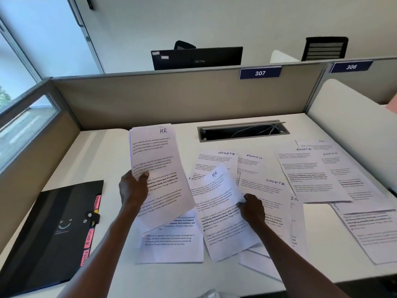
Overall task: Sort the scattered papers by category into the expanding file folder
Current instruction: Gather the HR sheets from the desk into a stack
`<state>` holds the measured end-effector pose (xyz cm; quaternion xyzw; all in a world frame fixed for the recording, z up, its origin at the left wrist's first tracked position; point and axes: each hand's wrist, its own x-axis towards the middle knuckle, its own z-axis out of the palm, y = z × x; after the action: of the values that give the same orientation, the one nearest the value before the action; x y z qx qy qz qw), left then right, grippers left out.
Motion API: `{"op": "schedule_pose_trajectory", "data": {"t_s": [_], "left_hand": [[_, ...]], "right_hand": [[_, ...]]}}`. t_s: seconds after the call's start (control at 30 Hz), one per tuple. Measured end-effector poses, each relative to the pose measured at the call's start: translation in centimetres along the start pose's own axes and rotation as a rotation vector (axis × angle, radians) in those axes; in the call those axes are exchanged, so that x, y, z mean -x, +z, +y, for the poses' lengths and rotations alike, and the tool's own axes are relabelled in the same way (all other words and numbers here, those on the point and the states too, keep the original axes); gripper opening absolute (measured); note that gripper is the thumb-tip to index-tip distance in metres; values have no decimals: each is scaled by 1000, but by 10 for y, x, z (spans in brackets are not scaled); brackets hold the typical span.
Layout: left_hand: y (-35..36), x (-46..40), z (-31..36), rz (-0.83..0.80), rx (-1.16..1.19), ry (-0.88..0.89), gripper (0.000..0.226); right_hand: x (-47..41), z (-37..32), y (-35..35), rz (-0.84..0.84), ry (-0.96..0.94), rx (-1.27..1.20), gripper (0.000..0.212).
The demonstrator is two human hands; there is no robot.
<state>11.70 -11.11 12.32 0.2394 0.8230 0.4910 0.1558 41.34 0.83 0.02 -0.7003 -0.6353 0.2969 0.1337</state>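
Note:
My left hand (133,190) grips a small stack of sheets marked HR (159,166), lifted off the white desk. My right hand (253,208) pinches the right edge of another HR sheet (223,211), which is raised and tilted above the pile. Scattered sheets marked SPORTS (214,160), ADMIN (251,164) and SPORTS (309,175) lie flat in the middle and right. The black expanding file folder (49,229) lies shut at the left, with pink and yellow tabs along its right edge, one reading Admin.
A cable slot (242,132) is open at the back of the desk (111,147). Grey partition walls (171,100) close off the back and left. More sheets (369,231) reach the right edge. A monitor (196,58) stands behind the partition.

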Motion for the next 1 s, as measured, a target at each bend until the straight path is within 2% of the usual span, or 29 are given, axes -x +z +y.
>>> {"op": "schedule_pose_trajectory", "data": {"t_s": [0.07,0.2,0.37,0.47,0.6,0.7,0.77,0.8,0.87,0.93,1.0], "left_hand": [[-4,-4,-2,26,-5,-8,28],[-11,-16,-6,81,-10,-28,24],[-8,-23,-4,49,33,-61,26],[2,-19,-1,-71,97,-106,25],[20,-2,3,-351,194,-147,14],[31,10,7,-511,287,-200,29],[37,19,12,-542,428,-250,30],[40,23,14,-579,540,-278,41],[43,25,16,-719,765,-300,79],[46,28,20,-770,797,-236,93],[51,33,25,-679,648,-98,77]], "right_hand": [[-2,-5,-11,59,-41,-118,11],[-10,-27,-46,151,-128,-294,18],[-8,-62,-81,72,-169,-542,17],[7,-85,-86,-110,-184,-650,14],[21,-108,-73,-272,-150,-707,22],[27,-113,-56,-263,-92,-697,31],[33,-111,-50,-213,-56,-718,44],[35,-109,-49,-187,-47,-733,50],[36,-102,-47,-139,-56,-753,54],[34,-97,-47,-58,-98,-730,42],[34,-93,-51,27,-165,-693,19]]}}
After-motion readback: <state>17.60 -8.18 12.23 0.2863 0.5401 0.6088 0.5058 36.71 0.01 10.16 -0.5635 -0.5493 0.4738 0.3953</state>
